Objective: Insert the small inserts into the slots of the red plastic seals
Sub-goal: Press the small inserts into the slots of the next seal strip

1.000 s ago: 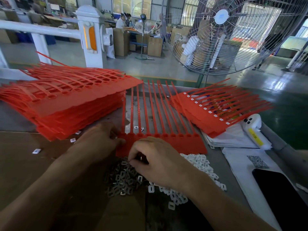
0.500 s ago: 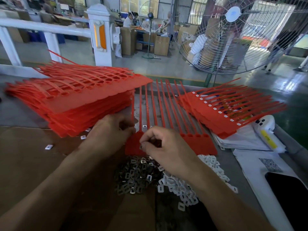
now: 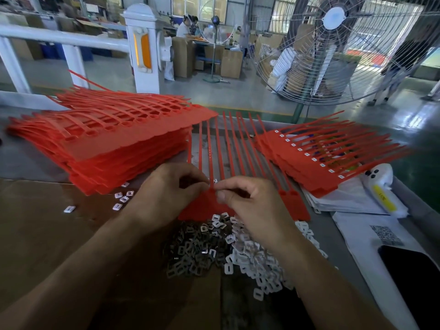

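Both hands meet at the seal strip, dead center: left hand pinches its top edge, right hand pinches smth tiny, prob an insert. Insert pile at 6 o'clock.

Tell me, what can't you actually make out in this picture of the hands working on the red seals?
Head view only:
- Whether an insert is pinched: the right hand has its fingertips curled over the spot.
- Slots of the red seal sheet: covered by both hands; the left hand hides its left end.
- Black phone: cut off by the right edge.
- QR code: too small to read.
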The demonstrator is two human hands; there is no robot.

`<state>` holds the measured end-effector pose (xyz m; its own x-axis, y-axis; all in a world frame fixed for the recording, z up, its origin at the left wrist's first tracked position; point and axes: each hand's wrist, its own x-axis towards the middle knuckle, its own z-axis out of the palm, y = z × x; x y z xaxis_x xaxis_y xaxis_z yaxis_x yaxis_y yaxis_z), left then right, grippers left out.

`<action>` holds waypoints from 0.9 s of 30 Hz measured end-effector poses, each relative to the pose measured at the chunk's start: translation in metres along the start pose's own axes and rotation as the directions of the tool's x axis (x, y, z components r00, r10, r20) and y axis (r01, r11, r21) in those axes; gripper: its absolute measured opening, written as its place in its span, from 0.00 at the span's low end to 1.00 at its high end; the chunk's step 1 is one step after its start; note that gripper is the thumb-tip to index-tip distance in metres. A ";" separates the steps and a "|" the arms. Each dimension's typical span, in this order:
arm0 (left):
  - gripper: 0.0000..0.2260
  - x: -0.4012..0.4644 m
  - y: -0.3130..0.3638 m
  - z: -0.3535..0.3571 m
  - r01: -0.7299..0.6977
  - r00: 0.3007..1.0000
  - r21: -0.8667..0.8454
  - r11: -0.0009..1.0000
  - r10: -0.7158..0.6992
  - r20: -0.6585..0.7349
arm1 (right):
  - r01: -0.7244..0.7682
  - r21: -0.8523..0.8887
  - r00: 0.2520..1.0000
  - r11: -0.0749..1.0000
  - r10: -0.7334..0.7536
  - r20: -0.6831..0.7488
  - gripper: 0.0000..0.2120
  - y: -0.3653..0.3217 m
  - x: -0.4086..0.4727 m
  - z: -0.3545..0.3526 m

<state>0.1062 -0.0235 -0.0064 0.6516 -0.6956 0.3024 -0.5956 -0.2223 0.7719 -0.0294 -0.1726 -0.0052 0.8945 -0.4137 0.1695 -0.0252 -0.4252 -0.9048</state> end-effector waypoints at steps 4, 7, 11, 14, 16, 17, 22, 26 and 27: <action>0.05 -0.005 0.010 0.008 -0.166 0.986 -0.032 0.986 0.165 -0.009 | -0.027 0.076 0.999 0.997 0.030 -0.037 0.08 0.001 0.000 -0.002; 0.06 -0.007 0.011 0.010 -0.256 0.967 0.026 0.966 0.255 0.019 | -0.050 0.101 0.998 0.994 0.053 -0.023 0.09 0.003 0.001 -0.002; 0.07 -0.006 0.009 0.010 -0.294 0.956 0.072 0.953 0.293 0.032 | -0.077 0.124 0.997 0.989 0.076 0.008 0.08 0.004 0.002 -0.003; 0.06 -0.006 0.007 0.010 -0.289 0.957 0.080 0.954 0.289 0.014 | -0.081 0.158 0.997 0.984 0.080 0.017 0.07 0.004 0.001 -0.002; 0.05 -0.006 0.006 0.010 -0.252 0.967 0.080 0.964 0.255 -0.023 | -0.065 0.158 0.998 0.985 0.063 0.015 0.06 0.003 0.000 -0.003; 0.05 -0.006 0.006 0.010 -0.239 0.969 0.081 0.968 0.243 -0.036 | -0.054 0.145 0.998 0.988 0.052 0.020 0.06 0.003 -0.001 -0.002; 0.04 -0.007 0.007 0.012 -0.234 0.971 0.067 0.970 0.236 -0.026 | -0.036 0.100 0.999 0.994 0.036 0.008 0.06 0.002 -0.002 0.000; 0.05 -0.007 0.007 0.014 -0.248 0.964 0.068 0.966 0.253 -0.085 | -0.043 0.089 0.999 0.995 0.044 -0.006 0.06 0.002 -0.001 0.000; 0.06 -0.007 0.007 0.013 -0.269 0.956 0.091 0.959 0.277 -0.095 | -0.052 0.100 0.999 0.994 0.053 -0.006 0.07 0.002 -0.001 0.000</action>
<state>0.0917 -0.0293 -0.0104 0.5026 -0.6618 0.5562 -0.7892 -0.0887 0.6077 -0.0302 -0.1735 -0.0069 0.8890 -0.4407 0.1241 -0.0267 -0.3205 -0.9469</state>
